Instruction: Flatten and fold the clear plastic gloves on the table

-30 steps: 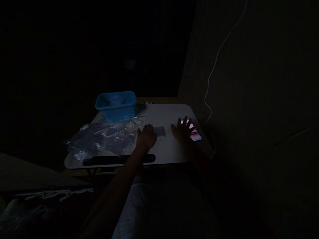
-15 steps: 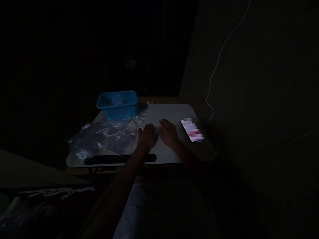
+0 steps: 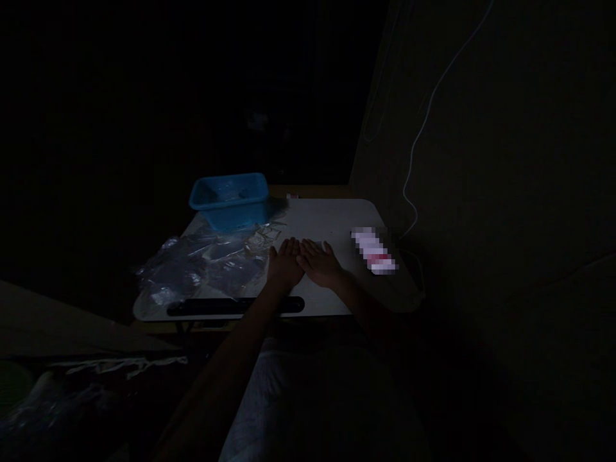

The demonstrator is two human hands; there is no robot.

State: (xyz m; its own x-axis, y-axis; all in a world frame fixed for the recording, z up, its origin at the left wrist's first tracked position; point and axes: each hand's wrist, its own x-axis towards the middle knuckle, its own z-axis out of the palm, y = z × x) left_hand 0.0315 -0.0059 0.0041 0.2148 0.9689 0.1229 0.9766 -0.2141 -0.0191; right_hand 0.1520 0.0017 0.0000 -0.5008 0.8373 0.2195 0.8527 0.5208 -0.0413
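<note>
Fingers of both hands are lying flat and spread, side by side on the small white table [image 3: 332, 218], palms down and grasping nothing that can be made out. The left hand [image 3: 285, 264] and the right hand [image 3: 320, 263] are touching along their inner edges, and the fingertips are pointing away from the body. A small pale sheet seems to be peeking out just beyond the right fingertips; the scene is too dark to tell whether the hands are pressing it flat, though that would explain the open, weighted pose.

Just to the left of the left fingers, a heap of clear plastic bags [image 3: 202, 269] is sprawling across the table, its near edge almost touching the left thumb side. Beyond the bags, farther from the fingers, a blue tub [image 3: 230, 199] is sitting upright at the table's far left corner. To the right of the right fingers, a little apart, a lit phone [image 3: 374, 251] is lying face up, and a white cable [image 3: 414, 167] is hanging down the wall behind it, probably feeding it.
</note>
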